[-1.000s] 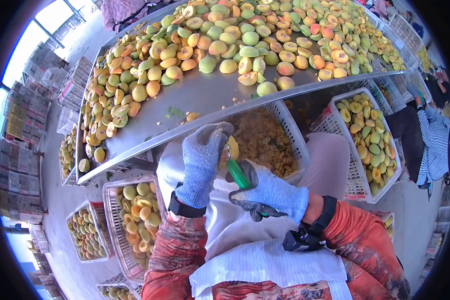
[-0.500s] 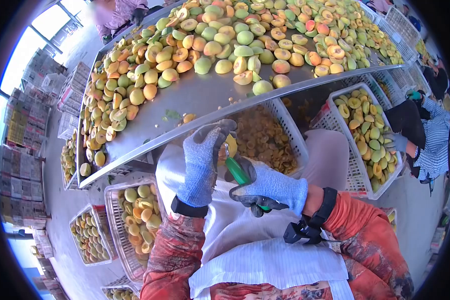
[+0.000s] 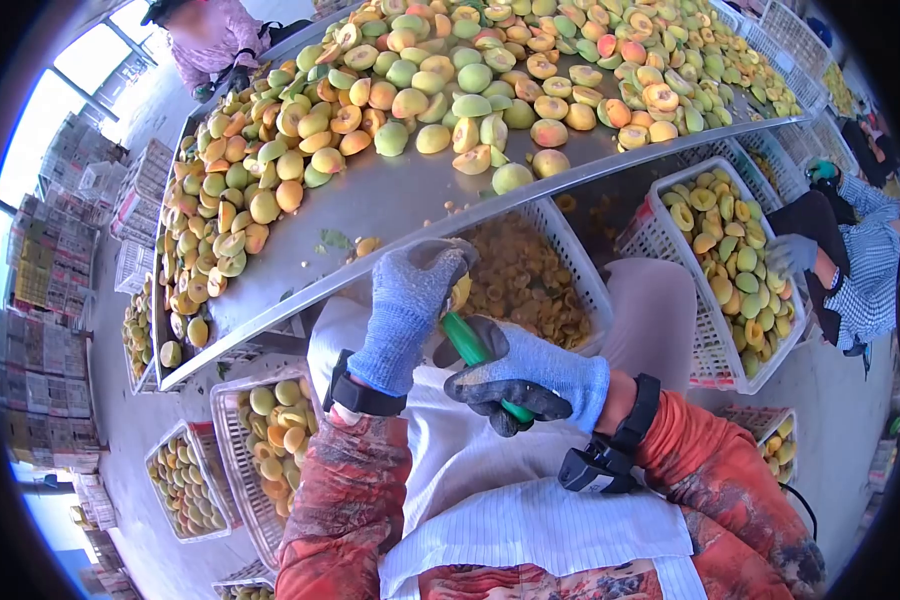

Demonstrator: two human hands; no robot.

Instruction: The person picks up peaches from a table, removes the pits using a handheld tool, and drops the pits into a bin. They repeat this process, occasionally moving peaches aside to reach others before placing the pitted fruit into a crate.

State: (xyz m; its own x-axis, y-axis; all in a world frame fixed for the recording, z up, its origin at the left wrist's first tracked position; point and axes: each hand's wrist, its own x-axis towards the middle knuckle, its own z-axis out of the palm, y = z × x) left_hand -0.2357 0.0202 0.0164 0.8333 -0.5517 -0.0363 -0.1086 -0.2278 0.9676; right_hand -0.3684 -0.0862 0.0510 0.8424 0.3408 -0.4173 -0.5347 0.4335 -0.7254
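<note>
My left hand (image 3: 406, 312), in a blue knit glove with dark fingers, is closed around a yellow peach half (image 3: 460, 291), mostly hidden by the fingers. My right hand (image 3: 535, 378), gloved the same way, grips a green-handled pitting tool (image 3: 466, 340). The tool's tip meets the peach half and cannot be seen clearly. Both hands are over my lap, just below the metal table's edge. Beyond them, a white crate (image 3: 577, 262) under the table holds brownish-yellow pits and scraps.
Halved peaches (image 3: 410, 103) cover much of the metal table (image 3: 340, 205). Crates of peach halves stand at my left (image 3: 222, 425) and right (image 3: 711, 345). A co-worker (image 3: 875, 265) sits on the right, another (image 3: 215, 45) at the far left. Stacked crates (image 3: 45, 350) line the left side.
The view has shifted slightly. My left hand has turned a little around the peach half, and the tool's metal end, visible before, is now hidden. Both hands keep their grip.
</note>
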